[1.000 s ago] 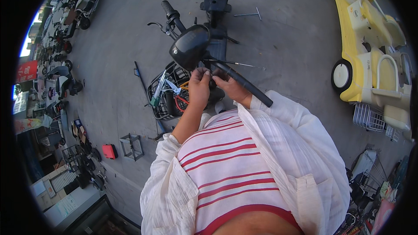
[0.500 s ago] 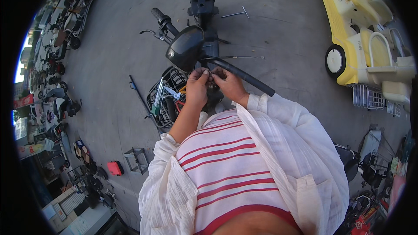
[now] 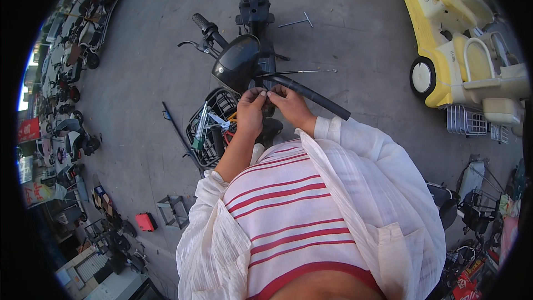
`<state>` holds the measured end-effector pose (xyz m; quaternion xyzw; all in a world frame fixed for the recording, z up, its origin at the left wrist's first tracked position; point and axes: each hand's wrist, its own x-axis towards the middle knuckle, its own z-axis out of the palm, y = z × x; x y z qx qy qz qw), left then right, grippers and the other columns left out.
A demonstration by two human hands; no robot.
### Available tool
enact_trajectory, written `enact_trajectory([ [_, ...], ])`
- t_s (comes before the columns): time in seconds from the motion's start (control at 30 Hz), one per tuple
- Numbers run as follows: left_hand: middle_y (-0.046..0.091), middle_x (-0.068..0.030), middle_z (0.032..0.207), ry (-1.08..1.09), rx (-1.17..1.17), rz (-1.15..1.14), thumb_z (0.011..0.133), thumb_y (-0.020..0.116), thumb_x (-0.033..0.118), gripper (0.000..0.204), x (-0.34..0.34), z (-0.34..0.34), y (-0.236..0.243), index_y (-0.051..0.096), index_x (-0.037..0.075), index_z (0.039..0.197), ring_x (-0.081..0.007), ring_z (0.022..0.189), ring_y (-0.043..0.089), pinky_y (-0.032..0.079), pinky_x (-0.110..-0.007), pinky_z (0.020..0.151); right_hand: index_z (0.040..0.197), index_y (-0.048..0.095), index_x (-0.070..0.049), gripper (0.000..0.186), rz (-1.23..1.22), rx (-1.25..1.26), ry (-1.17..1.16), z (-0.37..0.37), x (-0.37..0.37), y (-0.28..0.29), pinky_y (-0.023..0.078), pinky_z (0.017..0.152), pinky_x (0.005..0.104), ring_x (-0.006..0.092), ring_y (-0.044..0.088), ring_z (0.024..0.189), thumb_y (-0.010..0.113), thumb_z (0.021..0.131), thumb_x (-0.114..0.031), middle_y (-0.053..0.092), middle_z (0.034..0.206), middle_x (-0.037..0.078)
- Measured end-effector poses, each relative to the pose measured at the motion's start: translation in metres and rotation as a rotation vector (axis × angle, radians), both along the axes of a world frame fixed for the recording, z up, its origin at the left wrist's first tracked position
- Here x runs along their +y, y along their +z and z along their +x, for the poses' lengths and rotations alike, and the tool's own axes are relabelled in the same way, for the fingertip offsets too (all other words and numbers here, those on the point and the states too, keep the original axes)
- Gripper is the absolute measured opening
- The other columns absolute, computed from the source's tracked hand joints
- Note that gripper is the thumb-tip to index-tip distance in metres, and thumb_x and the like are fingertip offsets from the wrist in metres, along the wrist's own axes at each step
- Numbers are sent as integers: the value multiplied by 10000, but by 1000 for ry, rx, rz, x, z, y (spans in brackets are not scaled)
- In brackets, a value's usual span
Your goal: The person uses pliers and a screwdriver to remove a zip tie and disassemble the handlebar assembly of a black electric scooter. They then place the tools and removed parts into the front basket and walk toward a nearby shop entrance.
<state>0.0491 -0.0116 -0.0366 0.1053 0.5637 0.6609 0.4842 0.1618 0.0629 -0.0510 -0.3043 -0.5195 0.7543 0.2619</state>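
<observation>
My left hand and my right hand meet fingertip to fingertip just below the front of a black electric scooter. Both are closed in a pinch, and what they hold is too small and hidden to make out. Above them sits the scooter's dark headlight housing. The bare handlebar end slants past my right hand, and a thin cable with a metallic stretch sticks out to the right above it. On the other side are the handlebar grip and a brake lever.
Left of my left hand, a black wire basket holds pliers with pale blue handles and other tools. A T-shaped wrench lies on the ground. A red case and a metal frame stand lower left; a yellow vehicle is at right.
My fingertips have drawn closer together, the right thumb nearing the left fingers. The surroundings have shifted slightly in the picture as my head moved; both hands stay at the scooter's front.
</observation>
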Motion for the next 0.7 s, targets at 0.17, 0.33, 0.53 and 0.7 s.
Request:
enact_trajectory([
  [0.17, 644, -46, 862, 16, 8, 21, 901, 601, 78, 127, -1, 1, 0, 607, -2, 999, -114, 739, 598, 458, -228, 655, 781, 575, -34, 208, -1, -34, 4, -2, 2, -6, 443, 668, 261, 92, 544, 701, 551, 924, -184, 602, 739, 9],
  [0.33, 654, -60, 876, 20, -11, 27, 897, 605, 83, 137, -4, 0, -2, 619, -3, 1003, -129, 765, 620, 482, -247, 689, 797, 576, -48, 190, -134, 53, -7, -3, 1, -5, 453, 683, 260, 102, 563, 720, 544, 940, -169, 603, 743, 9],
  [0.53, 654, -86, 925, 0, -50, 21, 896, 605, 84, 165, -5, -4, -3, 612, -16, 1027, -162, 814, 633, 504, -284, 753, 821, 591, -65, 168, -203, 33, 24, 0, 3, -3, 432, 658, 242, 85, 549, 710, 538, 951, -156, 611, 770, 0],
  [0.7, 655, -88, 918, 9, -51, -4, 897, 601, 85, 170, -4, -4, 0, 611, -21, 1029, -163, 810, 635, 502, -279, 749, 827, 597, -60, 165, -181, 20, 35, 0, 5, 0, 413, 634, 233, 71, 530, 690, 544, 947, -159, 610, 764, -3],
])
